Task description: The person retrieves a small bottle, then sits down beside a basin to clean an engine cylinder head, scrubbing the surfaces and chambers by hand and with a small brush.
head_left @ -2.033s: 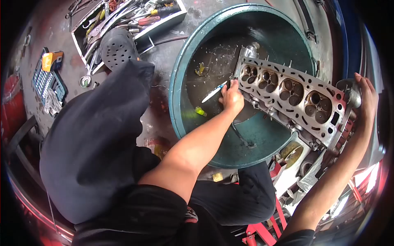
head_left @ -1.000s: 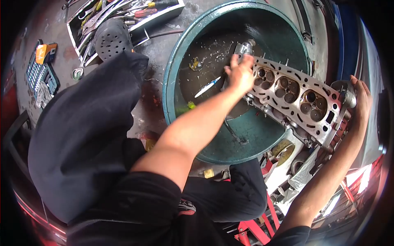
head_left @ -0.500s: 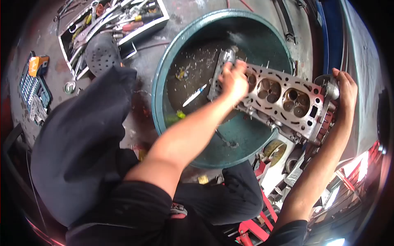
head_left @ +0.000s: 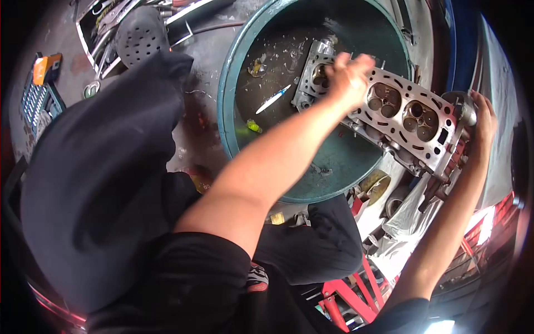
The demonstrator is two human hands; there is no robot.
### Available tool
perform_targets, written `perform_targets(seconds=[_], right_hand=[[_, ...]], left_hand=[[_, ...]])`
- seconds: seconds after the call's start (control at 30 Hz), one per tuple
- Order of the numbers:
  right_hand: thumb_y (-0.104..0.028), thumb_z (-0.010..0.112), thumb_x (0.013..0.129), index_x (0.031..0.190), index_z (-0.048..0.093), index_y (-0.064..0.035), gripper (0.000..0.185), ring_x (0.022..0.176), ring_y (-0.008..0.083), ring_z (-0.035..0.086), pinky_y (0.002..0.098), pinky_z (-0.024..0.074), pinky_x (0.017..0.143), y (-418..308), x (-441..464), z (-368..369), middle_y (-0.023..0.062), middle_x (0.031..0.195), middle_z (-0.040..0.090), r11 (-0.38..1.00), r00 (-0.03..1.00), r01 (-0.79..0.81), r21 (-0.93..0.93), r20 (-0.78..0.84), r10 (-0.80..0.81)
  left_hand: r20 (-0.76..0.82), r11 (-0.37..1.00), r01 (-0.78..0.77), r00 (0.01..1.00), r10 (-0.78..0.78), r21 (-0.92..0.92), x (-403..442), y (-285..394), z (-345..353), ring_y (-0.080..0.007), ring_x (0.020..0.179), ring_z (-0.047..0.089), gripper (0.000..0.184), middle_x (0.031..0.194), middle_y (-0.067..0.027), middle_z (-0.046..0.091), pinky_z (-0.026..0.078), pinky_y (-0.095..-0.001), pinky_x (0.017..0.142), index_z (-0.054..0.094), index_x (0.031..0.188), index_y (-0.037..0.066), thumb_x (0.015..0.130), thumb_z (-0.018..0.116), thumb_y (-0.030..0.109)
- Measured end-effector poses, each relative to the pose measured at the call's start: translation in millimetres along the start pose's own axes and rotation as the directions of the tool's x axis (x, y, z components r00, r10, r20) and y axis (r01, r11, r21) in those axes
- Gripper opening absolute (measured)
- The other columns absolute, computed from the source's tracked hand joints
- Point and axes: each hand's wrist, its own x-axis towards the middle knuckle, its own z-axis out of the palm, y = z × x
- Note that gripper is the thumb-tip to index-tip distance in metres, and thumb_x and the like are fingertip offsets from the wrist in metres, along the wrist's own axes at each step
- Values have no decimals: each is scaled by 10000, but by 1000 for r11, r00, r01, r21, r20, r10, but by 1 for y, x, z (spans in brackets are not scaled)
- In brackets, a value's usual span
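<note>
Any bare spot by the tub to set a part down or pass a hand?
Floor between the left leg and the tub, below the hose: bare but stained, looks good for both. Crowded: the toolbox, and the tub's right side, where the cylinder head lies.

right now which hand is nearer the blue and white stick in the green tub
Left. The left hand is over the cylinder head, to the right of the stick; the right hand is at the cylinder head's far right end, beyond the tub.
</note>
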Motion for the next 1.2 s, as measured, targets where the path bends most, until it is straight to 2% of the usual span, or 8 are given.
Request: perform_targets(seconds=[0.07,0.13,0.27,0.47,0.53,0.67,0.93,1.2], right_hand=[[-314,641,840,1104,697,-41,384,957,149,609,279,475,823,12,16,-7,67,1045,682,999,999,-15,40,39,13],[-317,606,876,1173,662,-30,417,1050,149,597,272,451,891,8,15,-8,77,1143,662,998,997,-20,60,78,16],[-349,508,944,1282,594,-40,466,1219,170,530,288,420,976,12,10,-19,58,1295,602,989,977,133,-61,175,-121],[-330,369,987,1376,521,-163,450,1279,191,474,324,413,1008,22,6,-26,55,1411,501,897,929,343,-279,242,-280],[-267,389,993,1379,521,-202,413,1090,177,593,286,516,840,24,-9,-31,72,1308,584,656,764,645,-392,326,-556],[-362,339,1007,1403,464,-149,467,1006,219,616,327,523,844,41,-10,-34,143,1243,592,973,969,135,-187,230,-90],[-478,402,989,1199,605,-18,544,797,128,621,236,493,689,106,41,-67,87,1039,654,987,967,-119,-112,212,140],[-471,461,967,1186,597,-18,521,762,128,570,252,464,635,55,-18,-29,64,962,622,996,987,77,45,138,-82]], left_hand=[[148,885,463,879,-454,-37,21,-39,-20,-352,1019,648,269,1057,-195,683,480,-392,941,731,1008,114,815,545,105],[-116,846,533,840,-531,-12,14,-54,-36,-353,975,658,354,1003,-214,683,502,-420,893,671,1127,52,807,523,90],[38,763,647,762,-646,4,-27,-45,-55,-390,923,654,446,986,-259,661,510,-432,831,584,1253,27,817,492,40],[325,843,536,788,-523,57,-91,-29,-35,-428,1296,385,539,1404,-176,480,319,-505,1085,506,1350,85,815,561,97],[369,853,497,771,-519,160,-88,-21,-45,-422,1357,296,538,1450,-161,427,279,-563,1091,501,1354,80,822,567,120],[370,900,183,865,-338,394,-77,-24,-53,-433,1392,207,518,1455,-155,404,266,-602,1063,514,1324,39,815,570,120],[254,979,172,947,-194,104,-85,-28,-56,-382,1271,426,595,1366,-163,508,369,-498,1032,450,1397,113,813,540,49],[559,874,162,712,-425,458,-76,-4,-60,-389,1204,502,633,1366,-278,469,341,-538,1024,188,1530,264,947,419,174]])
